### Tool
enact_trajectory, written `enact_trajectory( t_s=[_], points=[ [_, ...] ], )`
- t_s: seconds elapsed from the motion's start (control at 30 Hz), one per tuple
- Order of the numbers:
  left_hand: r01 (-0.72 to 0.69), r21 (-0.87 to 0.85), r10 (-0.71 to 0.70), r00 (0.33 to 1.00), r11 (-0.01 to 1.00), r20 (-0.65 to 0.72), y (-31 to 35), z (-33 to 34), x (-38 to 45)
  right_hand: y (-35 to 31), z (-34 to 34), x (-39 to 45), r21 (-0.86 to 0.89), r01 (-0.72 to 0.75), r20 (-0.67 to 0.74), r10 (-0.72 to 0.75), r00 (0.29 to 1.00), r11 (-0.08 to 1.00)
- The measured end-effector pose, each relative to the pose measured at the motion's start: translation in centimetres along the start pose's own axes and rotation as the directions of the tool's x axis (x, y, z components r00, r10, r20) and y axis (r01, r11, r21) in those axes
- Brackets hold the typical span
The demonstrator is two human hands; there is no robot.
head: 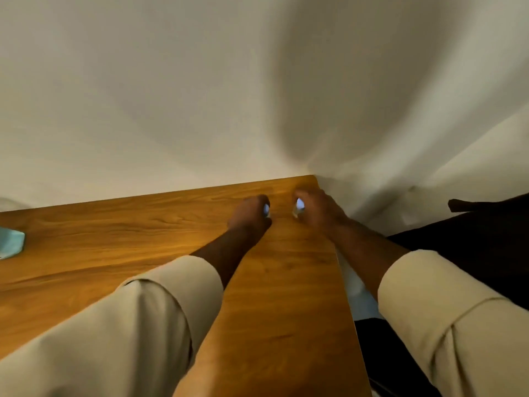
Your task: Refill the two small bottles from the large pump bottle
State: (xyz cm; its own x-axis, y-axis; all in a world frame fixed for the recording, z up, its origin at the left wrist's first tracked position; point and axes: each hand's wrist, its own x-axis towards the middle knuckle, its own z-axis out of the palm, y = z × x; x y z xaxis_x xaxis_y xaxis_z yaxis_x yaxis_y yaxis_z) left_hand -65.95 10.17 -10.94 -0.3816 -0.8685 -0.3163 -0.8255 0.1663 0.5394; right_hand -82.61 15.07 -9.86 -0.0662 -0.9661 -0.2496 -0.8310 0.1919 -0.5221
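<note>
Both arms are reaching forward over a wooden table toward its far right corner, where the tabletop is meeting a pale wall. The left hand is curling round a small pale object, of which only a bluish-white sliver is showing between the fingers; it is too blurred and too hidden to say whether it is one of the small bottles. The right hand is lying just beside it, close to the table's right edge, and is curling in the same way round a second small pale object, equally hard to identify. The two hands are sitting near each other but apart. Cream sleeves are covering both forearms. At the far left edge of the table, a light blue thing is lying, cut off by the frame.
</note>
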Motion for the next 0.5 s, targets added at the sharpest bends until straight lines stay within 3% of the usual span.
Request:
enact_trajectory(
  t_s=[0.23, 0.4, 0.5],
  points=[
    [-0.059, 0.037, 0.057, 0.997, 0.998, 0.043, 2.4, 0.4, 6.7, 2.6, -0.7, 4.7, 0.046, 0.000, -0.063, 0.002, 0.998, 0.999],
    [-0.107, 0.025, 0.106, 0.993, 0.994, 0.048, 2.8, 0.8, 7.2, 3.1, -0.5, 5.6, -0.054, -0.099, 0.007, 0.100, 0.995, 0.994],
    [-0.069, -0.076, 0.072, 0.997, 0.995, 0.036, 2.2, 0.9, 6.3, 3.1, -0.8, 4.8, 0.105, -0.109, -0.001, 0.109, 0.994, 0.989]
  ],
)
